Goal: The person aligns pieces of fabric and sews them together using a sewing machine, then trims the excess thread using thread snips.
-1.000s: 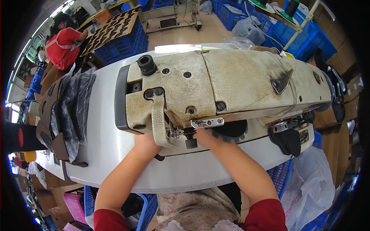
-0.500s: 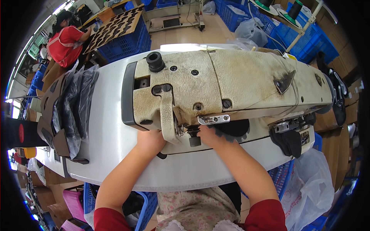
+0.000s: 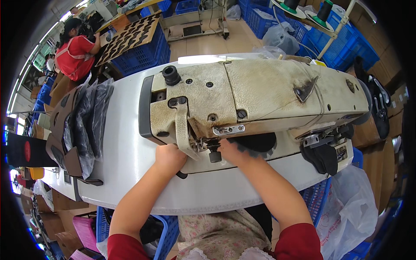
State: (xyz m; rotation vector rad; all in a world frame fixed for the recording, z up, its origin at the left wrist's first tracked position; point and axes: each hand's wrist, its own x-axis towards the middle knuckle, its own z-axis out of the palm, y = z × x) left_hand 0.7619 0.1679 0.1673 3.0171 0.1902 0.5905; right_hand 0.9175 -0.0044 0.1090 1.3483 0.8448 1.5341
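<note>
An off-white, stained sewing machine (image 3: 277, 91) stretches across the white table in front of me. My left hand (image 3: 170, 157) rests low beside the machine's needle end, its knuckles showing and its fingertips hidden by the machine head. Just right of the needle area, my right hand (image 3: 229, 152) reaches under the machine arm, where its fingers are covered by the presser parts and a black knob (image 3: 215, 156). Beside and behind the right wrist lies a flat black piece with a notched grey edge (image 3: 262, 145). Whether either hand grips it is hidden.
Brown shaped pieces and clear plastic-wrapped dark pieces (image 3: 89, 125) hang together at the left. Dark rounded pieces (image 3: 321, 158) lie by the machine's right end. Blue baskets (image 3: 170, 234) stand below the table edge. Thread cones (image 3: 323, 13) rise behind. A co-worker in red (image 3: 76, 54) sits far left.
The view has shifted a little, so the machine sits slightly lower and further left. Both hands stay at the needle area with only slight movement. The co-worker's head and arm have moved.
</note>
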